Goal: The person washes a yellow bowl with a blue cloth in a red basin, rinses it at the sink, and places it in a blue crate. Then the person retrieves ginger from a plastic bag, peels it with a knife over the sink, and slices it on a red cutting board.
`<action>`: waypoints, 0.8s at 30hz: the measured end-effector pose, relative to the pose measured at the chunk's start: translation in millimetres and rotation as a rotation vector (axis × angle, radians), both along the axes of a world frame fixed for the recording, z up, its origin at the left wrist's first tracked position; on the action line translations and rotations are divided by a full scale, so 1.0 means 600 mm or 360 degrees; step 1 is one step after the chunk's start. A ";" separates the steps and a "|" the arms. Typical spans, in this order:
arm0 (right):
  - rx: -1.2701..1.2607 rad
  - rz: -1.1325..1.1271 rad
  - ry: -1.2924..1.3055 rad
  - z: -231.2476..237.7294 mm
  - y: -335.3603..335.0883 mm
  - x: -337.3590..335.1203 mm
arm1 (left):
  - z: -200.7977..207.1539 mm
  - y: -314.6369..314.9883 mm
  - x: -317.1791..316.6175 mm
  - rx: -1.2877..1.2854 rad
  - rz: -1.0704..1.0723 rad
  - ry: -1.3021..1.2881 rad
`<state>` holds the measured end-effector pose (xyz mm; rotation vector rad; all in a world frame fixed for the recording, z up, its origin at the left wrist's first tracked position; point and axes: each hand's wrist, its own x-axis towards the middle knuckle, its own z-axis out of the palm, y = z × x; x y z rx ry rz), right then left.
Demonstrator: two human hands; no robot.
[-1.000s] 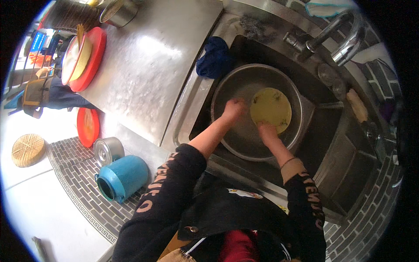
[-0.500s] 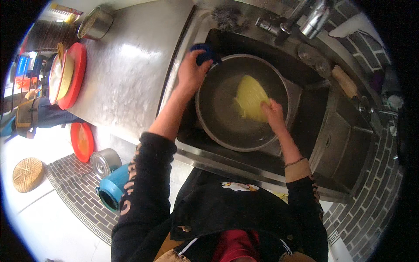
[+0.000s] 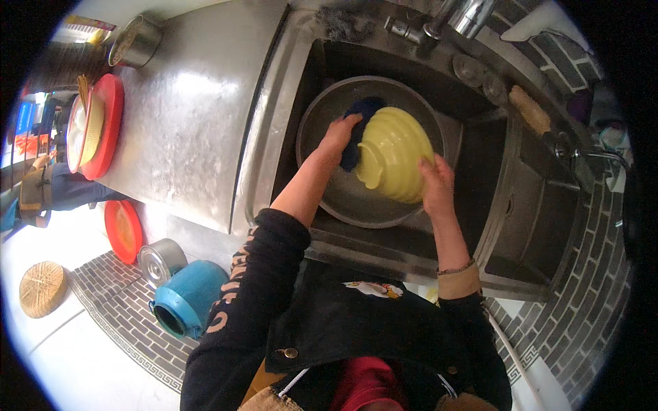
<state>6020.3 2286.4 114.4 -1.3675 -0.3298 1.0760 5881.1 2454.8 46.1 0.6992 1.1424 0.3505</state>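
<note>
Over a wide round metal basin in the sink, my right hand grips the right edge of a yellow ribbed plastic bowl. The bowl is tipped on its side, its ringed outside facing up, with a lip-like notched part toward my left hand. My left hand is closed on a dark blue cloth, which rests against the bowl's left side. Part of the cloth is hidden behind the bowl and my fingers.
A faucet stands behind the sink; a brush lies at its right rim. Left is a steel counter with a metal pot and a red tray. A blue jug stands on the floor. Another person is far left.
My left hand has brought the blue cloth from the sink's left rim rightward to the bowl. The yellow bowl has been raised and turned, showing its ribbed side more.
</note>
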 end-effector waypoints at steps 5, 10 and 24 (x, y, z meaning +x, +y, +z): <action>0.0177 0.0009 -0.0319 -0.001 0.019 -0.005 | -0.051 -0.097 -0.051 -0.0452 -0.0158 -0.0080; 0.0010 0.0602 -0.1414 -0.058 0.032 0.023 | -0.015 -0.111 -0.102 0.0229 -0.0087 0.0141; -0.0463 0.1329 -0.1784 -0.091 0.002 -0.016 | 0.179 0.081 -0.215 0.2018 0.0036 0.1018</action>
